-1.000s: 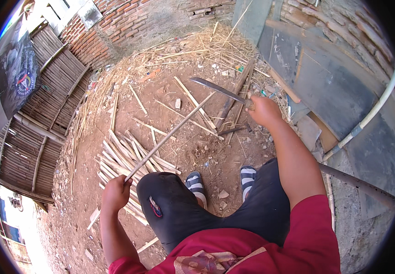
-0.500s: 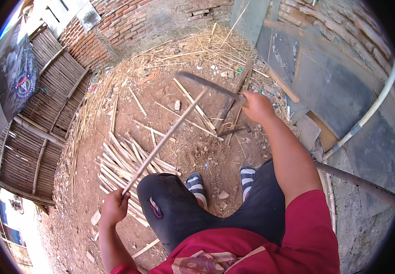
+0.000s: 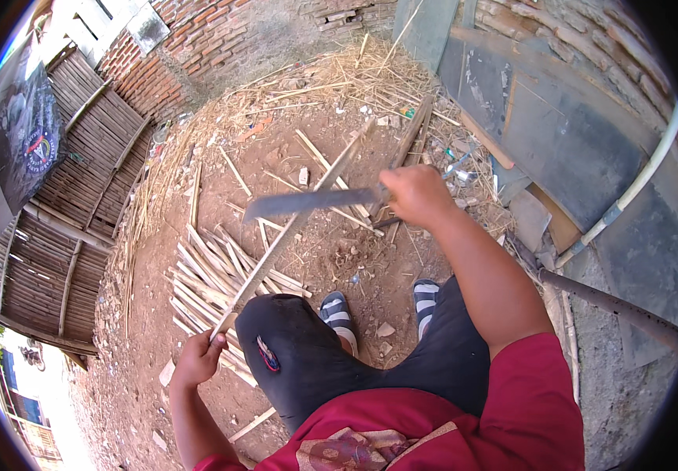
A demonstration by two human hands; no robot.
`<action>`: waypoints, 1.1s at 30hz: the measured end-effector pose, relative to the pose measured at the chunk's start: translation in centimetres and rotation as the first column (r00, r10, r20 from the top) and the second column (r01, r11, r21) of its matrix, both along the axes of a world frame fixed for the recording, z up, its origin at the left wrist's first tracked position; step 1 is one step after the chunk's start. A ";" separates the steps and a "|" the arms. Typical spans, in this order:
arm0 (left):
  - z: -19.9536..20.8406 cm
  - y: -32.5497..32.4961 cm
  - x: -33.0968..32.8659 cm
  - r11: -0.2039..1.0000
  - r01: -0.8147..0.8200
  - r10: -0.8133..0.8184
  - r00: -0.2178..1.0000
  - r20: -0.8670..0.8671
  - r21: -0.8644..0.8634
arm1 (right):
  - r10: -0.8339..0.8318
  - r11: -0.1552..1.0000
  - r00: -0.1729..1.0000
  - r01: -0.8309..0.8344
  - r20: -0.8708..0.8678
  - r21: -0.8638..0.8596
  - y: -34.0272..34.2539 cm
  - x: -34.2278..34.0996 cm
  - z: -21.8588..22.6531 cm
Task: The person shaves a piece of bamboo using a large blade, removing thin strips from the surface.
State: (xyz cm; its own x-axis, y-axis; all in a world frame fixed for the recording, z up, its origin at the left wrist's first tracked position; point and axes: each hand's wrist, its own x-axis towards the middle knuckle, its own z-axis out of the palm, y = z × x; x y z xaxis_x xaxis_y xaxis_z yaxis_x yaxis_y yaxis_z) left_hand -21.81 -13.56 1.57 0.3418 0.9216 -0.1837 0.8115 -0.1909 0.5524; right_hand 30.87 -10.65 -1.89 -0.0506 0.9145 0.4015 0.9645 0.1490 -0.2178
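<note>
My left hand [image 3: 198, 359], closed, grips the near end of a long pale strip of wood or bamboo [image 3: 264, 267]. The strip slants up and away to the right, passing beside my left knee. My right hand [image 3: 417, 195] is wrapped round the handle of a machete [image 3: 315, 201], whose dark, slightly blurred blade points left. Partway along its length the blade crosses the strip; whether they touch I cannot tell. On the ground left of my knee lies a pile of pale split sticks [image 3: 202, 271], partly hidden by my leg.
Loose sticks [image 3: 235, 173] and straw [image 3: 315, 74] litter the dirt beyond my feet. A dark plank [image 3: 413, 137] lies ahead. Grey sheets [image 3: 566, 149] and a pale pole [image 3: 629, 192] lean at the right, near a dark pipe [image 3: 614, 302]. A bamboo panel [image 3: 96, 157] stands left.
The machete has come toward me along the strip, from near its far end to around its middle. The strip has turned to show a broader pale face, its far end shifting slightly right and away.
</note>
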 end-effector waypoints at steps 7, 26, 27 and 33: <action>-0.1 -0.1 -1.4 0.993 -0.074 0.068 0.995 -0.076 -0.087 | -0.298 0.952 0.948 0.287 -0.115 -0.102 -1.1 4.1 -1.1; 0.3 -0.6 -1.5 0.909 -0.191 0.227 0.972 0.056 -0.371 | -0.208 0.970 0.954 0.172 -0.217 -0.175 -0.7 3.4 -1.1; 0.3 -0.5 -1.4 0.897 -0.190 0.248 0.964 0.098 -0.400 | -0.155 0.978 0.958 0.114 -0.242 -0.175 -0.7 3.2 -1.1; 2.8 0.9 2.0 0.909 -0.131 0.189 0.976 0.111 -0.395 | -0.057 0.808 0.438 -0.508 -0.897 -0.299 -0.1 -2.6 -0.4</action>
